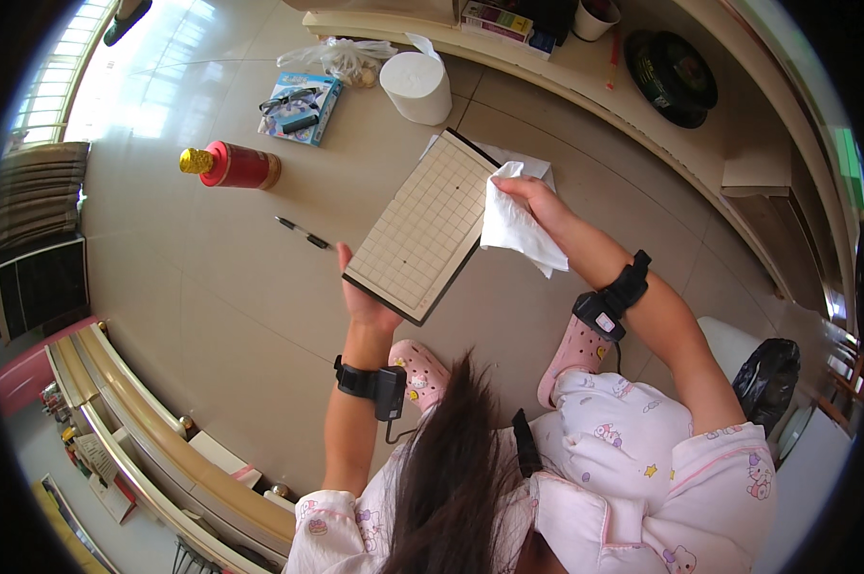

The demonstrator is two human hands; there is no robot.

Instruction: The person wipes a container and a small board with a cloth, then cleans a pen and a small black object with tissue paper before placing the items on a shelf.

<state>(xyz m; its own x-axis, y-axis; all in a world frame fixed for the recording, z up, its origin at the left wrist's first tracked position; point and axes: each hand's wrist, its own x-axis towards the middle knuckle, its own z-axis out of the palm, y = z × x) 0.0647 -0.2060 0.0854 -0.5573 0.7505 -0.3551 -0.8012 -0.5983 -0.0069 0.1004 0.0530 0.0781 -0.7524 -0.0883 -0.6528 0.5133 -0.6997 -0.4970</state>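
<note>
A folded Go board (423, 226) with a printed grid and dark edges is held tilted above the floor. My left hand (366, 298) supports its lower left end from beneath, thumb at the edge, the other fingers hidden under it. In my right hand (536, 201) is a crumpled white tissue (514, 222), pinched by thumb and fingers at the board's right edge. Another white sheet (528, 158) lies partly hidden behind the board. To the left, a black pen (303, 232) rests on the floor.
A white paper roll (416, 87) stands beyond the board, beside a plastic bag (346, 61). Eyeglasses (288, 102) lie on a blue box (324, 118). A red bottle with a gold cap (239, 166) lies at the left. A low shelf (618, 122) runs along the upper right.
</note>
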